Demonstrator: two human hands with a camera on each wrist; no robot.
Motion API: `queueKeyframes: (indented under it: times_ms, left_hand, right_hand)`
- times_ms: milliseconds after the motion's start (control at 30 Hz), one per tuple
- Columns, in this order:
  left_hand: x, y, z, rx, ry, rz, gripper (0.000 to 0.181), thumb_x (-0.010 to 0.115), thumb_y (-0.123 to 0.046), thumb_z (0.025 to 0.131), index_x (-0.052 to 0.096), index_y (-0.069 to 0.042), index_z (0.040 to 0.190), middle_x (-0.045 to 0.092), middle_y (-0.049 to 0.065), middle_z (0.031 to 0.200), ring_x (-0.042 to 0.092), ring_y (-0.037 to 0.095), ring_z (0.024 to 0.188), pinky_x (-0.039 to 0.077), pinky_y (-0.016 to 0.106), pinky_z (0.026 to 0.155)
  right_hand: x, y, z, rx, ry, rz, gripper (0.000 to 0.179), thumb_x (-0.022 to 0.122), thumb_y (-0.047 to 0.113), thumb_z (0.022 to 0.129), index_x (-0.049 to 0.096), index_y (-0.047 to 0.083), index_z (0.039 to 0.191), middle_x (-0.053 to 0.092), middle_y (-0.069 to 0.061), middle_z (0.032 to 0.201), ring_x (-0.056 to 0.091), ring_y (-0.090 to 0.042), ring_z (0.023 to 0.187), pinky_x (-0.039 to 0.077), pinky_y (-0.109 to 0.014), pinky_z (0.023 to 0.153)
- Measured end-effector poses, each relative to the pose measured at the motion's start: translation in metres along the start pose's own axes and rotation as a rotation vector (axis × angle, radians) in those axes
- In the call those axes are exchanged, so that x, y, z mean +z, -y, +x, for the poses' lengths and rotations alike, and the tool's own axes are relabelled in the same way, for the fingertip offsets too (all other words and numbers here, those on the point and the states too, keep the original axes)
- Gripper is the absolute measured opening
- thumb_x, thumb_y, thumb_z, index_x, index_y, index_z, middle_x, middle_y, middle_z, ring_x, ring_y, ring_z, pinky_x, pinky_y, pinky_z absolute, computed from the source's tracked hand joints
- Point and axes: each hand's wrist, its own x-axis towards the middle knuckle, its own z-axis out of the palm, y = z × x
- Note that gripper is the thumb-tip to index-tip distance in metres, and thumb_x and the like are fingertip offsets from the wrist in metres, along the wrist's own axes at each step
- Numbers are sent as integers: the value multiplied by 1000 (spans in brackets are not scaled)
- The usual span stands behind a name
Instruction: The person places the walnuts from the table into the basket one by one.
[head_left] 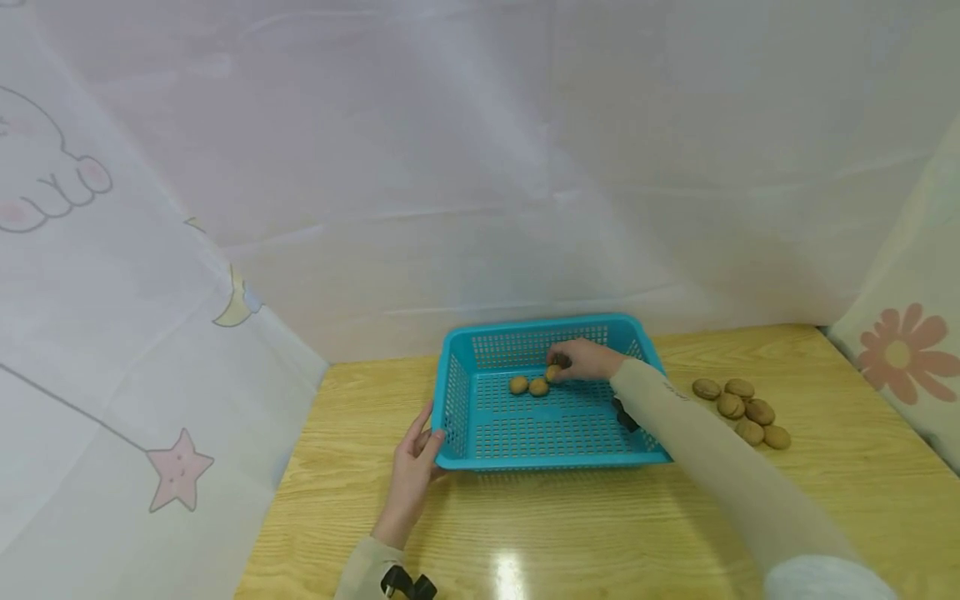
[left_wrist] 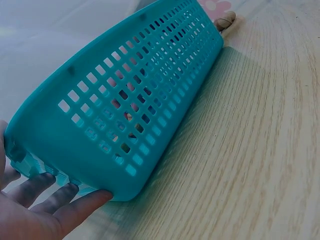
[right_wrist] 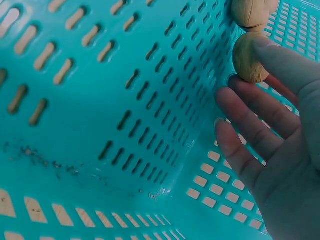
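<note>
A teal plastic basket point(head_left: 555, 461) with slotted walls stands on the table. My left hand point(head_left: 411, 479) grips its left end, thumb over the rim and fingers point(left_wrist: 80, 210) against the outer wall. Inside the basket, my right hand point(head_left: 588, 360) pinches a walnut point(right_wrist: 250, 57) between thumb and fingers, low by the basket floor at the back. Beside it lie two more walnuts, one in the middle point(head_left: 538, 387) and one at the left point(head_left: 518, 384). In the right wrist view, the held walnut is close against another walnut point(right_wrist: 249, 14).
Several walnuts point(head_left: 731, 406) lie in a loose group on the wooden table point(head_left: 540, 525), right of the basket and beyond my right forearm. A pale cloth point(head_left: 525, 167) hangs behind the table, and printed cloth point(head_left: 112, 350) hangs along the left side.
</note>
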Motion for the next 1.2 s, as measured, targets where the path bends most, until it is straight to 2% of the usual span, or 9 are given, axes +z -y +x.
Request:
queueKeyframes:
  times_ms: [333,567,800,1033,1200]
  left_hand:
    - [0,1,-1,-2,4,8,62,55,-21,110,28,-13,166,56,31,144,65,47,120,63,49,87]
    - [0,0,-1,-1,-3,-3,62,56,-21,110,29,-14,166,56,31,144,65,47,119,64,45,84]
    - [0,0,1,-5,-6,-12,61,55,-18,110,30,-15,166,55,31,145,63,49,122,64,44,84]
    - [-1,1,0,-4,7,-20,61,55,-19,110,30,-18,166,55,31,146,63,48,123,62,49,88]
    - [-1,0,1,0,8,-27,60,55,-18,110,31,-18,166,55,30,147,64,47,122,62,50,88]
  right_hand:
    - [0,4,2,-5,18,-30,30,72,19,100,67,3,125,71,-9,113,66,-27,106,57,-46,89]
    - [-11,7,-5,-12,-26,-20,30,69,18,102,68,3,128,71,-12,119,66,-28,110,57,-47,92]
    - [-29,18,-25,-83,-83,6,23,69,19,103,71,11,124,72,-6,116,68,-24,106,58,-46,91]
    - [-44,28,-55,-143,-125,13,21,70,18,102,72,11,121,73,-6,118,69,-23,102,59,-43,88]
    - [-51,30,-75,-173,-139,-15,21,70,19,102,72,11,121,73,-5,115,68,-16,97,59,-40,86]
